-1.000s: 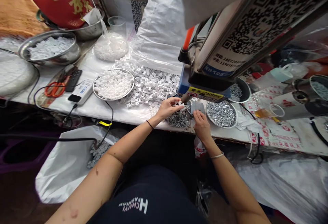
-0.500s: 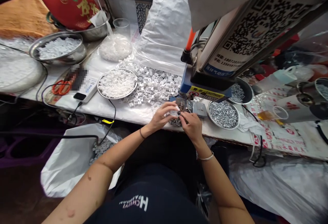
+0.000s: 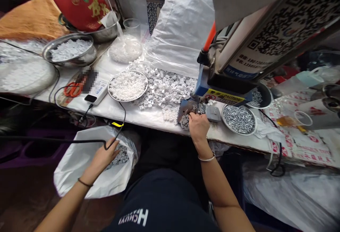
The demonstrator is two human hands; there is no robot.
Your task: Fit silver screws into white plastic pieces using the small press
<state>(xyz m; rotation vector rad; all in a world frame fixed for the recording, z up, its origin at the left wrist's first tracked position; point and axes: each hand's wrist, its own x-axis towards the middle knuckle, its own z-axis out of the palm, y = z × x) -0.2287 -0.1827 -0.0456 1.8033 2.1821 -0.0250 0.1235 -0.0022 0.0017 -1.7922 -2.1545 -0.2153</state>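
Note:
My left hand (image 3: 103, 156) hangs over the mouth of a white sack (image 3: 79, 175), its fingers stretched out and apart above small grey pieces (image 3: 119, 158) inside. Nothing shows in that hand. On the bench, my right hand (image 3: 198, 126) has thumb and fingertips pinched together at a small heap of metal pins (image 3: 185, 122). Whatever sits between those fingertips is too small to make out. The heap lies at the front of the base of a blue press (image 3: 203, 83) with a caution label. A grey metal block (image 3: 213, 113) sits right of the hand.
White square pieces (image 3: 167, 86) are strewn behind the press base, beside a dish of white beads (image 3: 128, 86). Right of the press stands a bowl of metal pins (image 3: 238, 119). A black cable (image 3: 53, 140) crosses over the sack. Orange-handled scissors (image 3: 73, 89) lie left of a white power bank (image 3: 97, 92).
My hands were together at the press base. The left has moved down and left to the sack and opened; the right has stayed by the press, its fingertips now at the pin heap.

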